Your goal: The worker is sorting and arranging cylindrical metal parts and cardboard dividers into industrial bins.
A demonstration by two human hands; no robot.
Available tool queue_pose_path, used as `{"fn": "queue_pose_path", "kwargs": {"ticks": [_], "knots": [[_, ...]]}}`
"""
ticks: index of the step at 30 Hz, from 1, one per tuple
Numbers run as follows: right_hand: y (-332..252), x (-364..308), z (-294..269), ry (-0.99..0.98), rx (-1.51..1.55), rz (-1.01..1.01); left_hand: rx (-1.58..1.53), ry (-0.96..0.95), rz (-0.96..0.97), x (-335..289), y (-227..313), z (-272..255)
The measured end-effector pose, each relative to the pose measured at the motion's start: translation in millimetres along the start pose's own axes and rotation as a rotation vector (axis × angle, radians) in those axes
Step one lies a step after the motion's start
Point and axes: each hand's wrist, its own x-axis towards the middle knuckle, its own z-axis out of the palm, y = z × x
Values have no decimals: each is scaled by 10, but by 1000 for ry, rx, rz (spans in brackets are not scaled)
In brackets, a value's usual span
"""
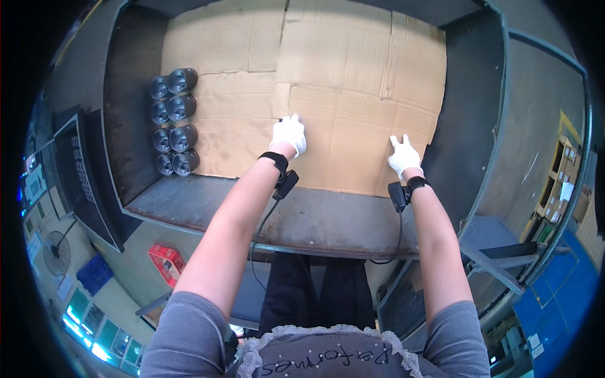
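Note:
Both my hands wear white gloves and rest on brown cardboard sheets (353, 148) lining a dark metal bin. My left hand (290, 135) lies near the middle, at a seam beside a small dark gap; its fingers are slightly bent, close together, and nothing shows in them. Farther right, near the cardboard's edge, my right hand (404, 155) touches the sheet with two fingers spread apart and no object in it. Grey metal pistons (181, 108) stand in two columns along the left side of the cardboard, away from both hands.
Dark metal walls (474, 94) enclose the cardboard, and a front ledge (315, 220) runs between it and my body. Black wrist devices trail cables over that ledge. A red crate (166, 263) sits lower left; a dark panel (88, 179) stands outside the left wall.

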Motion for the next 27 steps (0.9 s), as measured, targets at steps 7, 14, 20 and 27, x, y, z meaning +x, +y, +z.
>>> {"fn": "queue_pose_path", "kwargs": {"ticks": [7,14,20,27], "knots": [[-29,-769,365,178,149,-288,-469,-124,-192,-1503,-554,-246],[767,-908,1058,-77,333,-306,-639,653,-695,-3905,-623,-642],[-647,-1368,366,25,-84,-610,-251,-41,-1050,-6169,-74,1337],[-1821,-1190,-81,138,-336,-594,-956,-569,-618,-6561,1920,2026]]}}
